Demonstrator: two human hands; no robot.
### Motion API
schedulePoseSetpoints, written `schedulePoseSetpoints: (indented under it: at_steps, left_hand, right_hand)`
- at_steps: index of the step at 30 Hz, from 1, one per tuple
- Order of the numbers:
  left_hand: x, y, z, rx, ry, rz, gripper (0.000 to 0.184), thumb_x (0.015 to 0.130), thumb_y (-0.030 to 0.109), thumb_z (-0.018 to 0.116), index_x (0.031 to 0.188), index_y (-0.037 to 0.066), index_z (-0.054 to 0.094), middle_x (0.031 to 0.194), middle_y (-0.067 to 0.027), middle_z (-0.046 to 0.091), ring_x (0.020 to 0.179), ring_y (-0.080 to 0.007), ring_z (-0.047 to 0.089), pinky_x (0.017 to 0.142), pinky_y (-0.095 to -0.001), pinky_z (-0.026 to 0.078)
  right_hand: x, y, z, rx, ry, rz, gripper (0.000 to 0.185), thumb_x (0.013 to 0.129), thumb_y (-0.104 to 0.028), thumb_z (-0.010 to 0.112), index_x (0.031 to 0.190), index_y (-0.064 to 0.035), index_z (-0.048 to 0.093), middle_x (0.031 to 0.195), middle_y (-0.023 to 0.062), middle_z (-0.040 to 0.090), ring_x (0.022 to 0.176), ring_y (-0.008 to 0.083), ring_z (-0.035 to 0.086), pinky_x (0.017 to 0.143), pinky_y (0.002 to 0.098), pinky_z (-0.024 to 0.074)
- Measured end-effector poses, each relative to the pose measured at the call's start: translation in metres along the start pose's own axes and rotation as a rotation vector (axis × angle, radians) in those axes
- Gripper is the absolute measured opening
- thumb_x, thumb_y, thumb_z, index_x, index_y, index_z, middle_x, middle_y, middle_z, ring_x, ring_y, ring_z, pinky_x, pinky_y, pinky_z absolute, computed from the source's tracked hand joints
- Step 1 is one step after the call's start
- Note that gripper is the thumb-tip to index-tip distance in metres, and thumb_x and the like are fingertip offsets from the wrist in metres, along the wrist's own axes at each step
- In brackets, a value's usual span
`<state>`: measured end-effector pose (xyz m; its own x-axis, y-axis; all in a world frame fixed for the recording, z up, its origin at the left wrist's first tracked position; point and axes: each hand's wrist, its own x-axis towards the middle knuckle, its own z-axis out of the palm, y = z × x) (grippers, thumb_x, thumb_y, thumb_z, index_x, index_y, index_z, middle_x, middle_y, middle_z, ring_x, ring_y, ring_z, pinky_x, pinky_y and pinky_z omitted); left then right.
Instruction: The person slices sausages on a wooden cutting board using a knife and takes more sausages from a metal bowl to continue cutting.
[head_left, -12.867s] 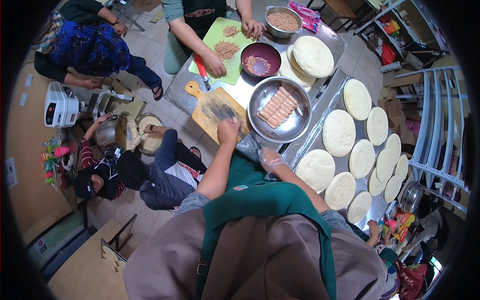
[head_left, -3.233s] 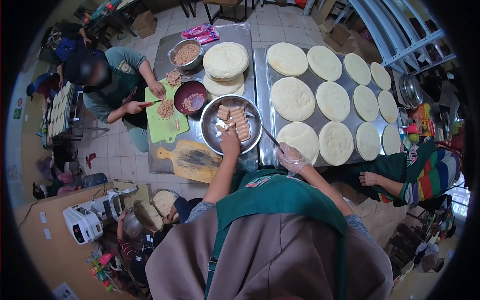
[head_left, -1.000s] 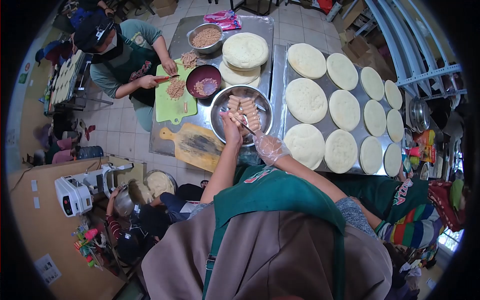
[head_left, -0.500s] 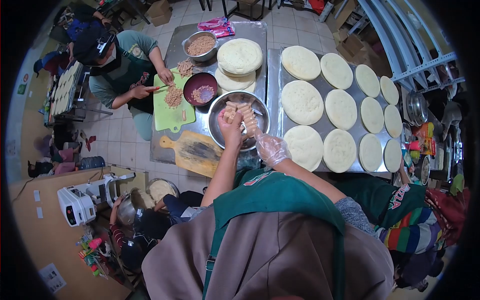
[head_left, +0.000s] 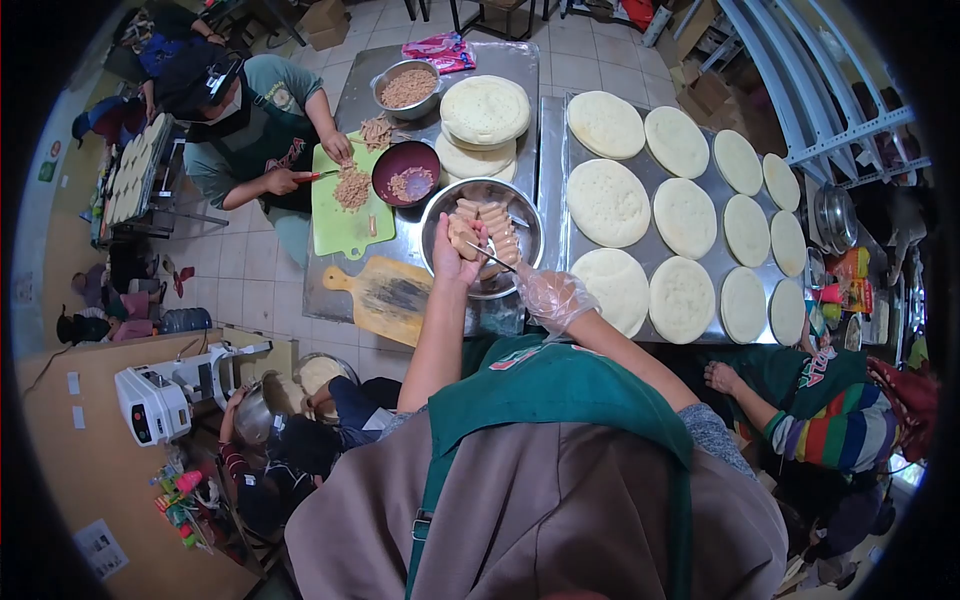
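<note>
My left hand (head_left: 458, 254) is over the near left part of a steel bowl (head_left: 428, 225), its fingers closed around a light brown sausage (head_left: 464, 236). In my right hand (head_left: 552, 298), which wears a clear plastic glove, is a thin dark-bladed knife (head_left: 492, 257); its tip reaches to the sausage in my left hand. More sausages (head_left: 502, 232) lie side by side in the bowl. Left of the bowl is a wooden board (head_left: 392, 298) with a dark worn patch. Behind it a maroon bowl (head_left: 406, 173) holds some chopped pieces.
Across the table a co-worker (head_left: 265, 135) holds a red-handled knife over a green board (head_left: 340, 232) with chopped pieces. Round flat breads (head_left: 607, 203) cover the metal tray on the right, and others (head_left: 485, 110) are stacked behind the bowl. Another person (head_left: 800, 400) stands at the right.
Since half a second ago, my left hand has turned more palm-up with the sausage, and the knife in my right hand shows again between my hands. Earlier, my left hand was down among the bowl's sausages.
</note>
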<state>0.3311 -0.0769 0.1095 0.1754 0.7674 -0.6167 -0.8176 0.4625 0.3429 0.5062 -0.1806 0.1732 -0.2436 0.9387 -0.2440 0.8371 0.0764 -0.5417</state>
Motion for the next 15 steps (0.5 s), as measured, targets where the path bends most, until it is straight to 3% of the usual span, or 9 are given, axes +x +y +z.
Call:
schedulePoseSetpoints:
  at_steps: [4,7,10,13,15]
  left_hand:
    - [-0.002,-0.002,-0.002,0.016,-0.045,-0.011,0.041,0.099,0.048,0.046,0.106,0.009,0.055,0.080,-0.0061,0.061,0.073,-0.0179,0.061,0.070,-0.0311,0.056]
    - [-0.001,-0.006,-0.002,0.061,-0.084,0.086,0.038,0.099,0.046,0.045,0.108,0.011,0.055,0.078,-0.0040,0.059,0.070,-0.0166,0.059,0.065,-0.0300,0.054]
    - [-0.003,-0.007,0.002,0.071,-0.102,0.140,0.037,0.100,0.045,0.045,0.107,0.010,0.054,0.076,-0.0033,0.056,0.067,-0.0160,0.057,0.063,-0.0298,0.052]
    - [-0.003,-0.011,0.003,-0.010,-0.058,0.172,0.038,0.100,0.046,0.044,0.108,0.010,0.054,0.075,-0.0034,0.055,0.066,-0.0161,0.056,0.064,-0.0304,0.052]
    - [0.000,-0.016,-0.003,-0.052,-0.136,0.173,0.039,0.101,0.044,0.042,0.105,0.007,0.053,0.079,-0.0068,0.056,0.073,-0.0182,0.057,0.072,-0.0350,0.053]
  right_hand:
    - [-0.004,-0.001,-0.007,-0.053,0.014,-0.039,0.024,0.096,-0.023,0.046,0.108,-0.0045,0.054,0.073,0.0229,0.064,0.066,0.0423,0.064,0.058,0.0518,0.0482]
    - [-0.008,-0.011,-0.006,-0.126,0.047,-0.013,0.022,0.097,-0.021,0.044,0.107,-0.0036,0.054,0.073,0.0216,0.065,0.066,0.0408,0.065,0.058,0.0506,0.0492]
    - [0.002,-0.007,0.000,0.036,-0.067,0.032,0.022,0.094,-0.021,0.045,0.101,-0.0069,0.060,0.076,0.0166,0.068,0.073,0.0354,0.069,0.063,0.0459,0.0532]
    - [-0.005,-0.016,-0.006,-0.167,0.021,0.057,0.028,0.098,-0.028,0.041,0.102,-0.0085,0.062,0.079,0.0197,0.068,0.080,0.0338,0.069,0.073,0.0467,0.0530]
    - [-0.003,-0.016,-0.005,-0.116,0.000,0.058,0.023,0.099,-0.024,0.042,0.109,-0.0072,0.055,0.079,0.0204,0.068,0.077,0.0358,0.069,0.069,0.0472,0.0532]
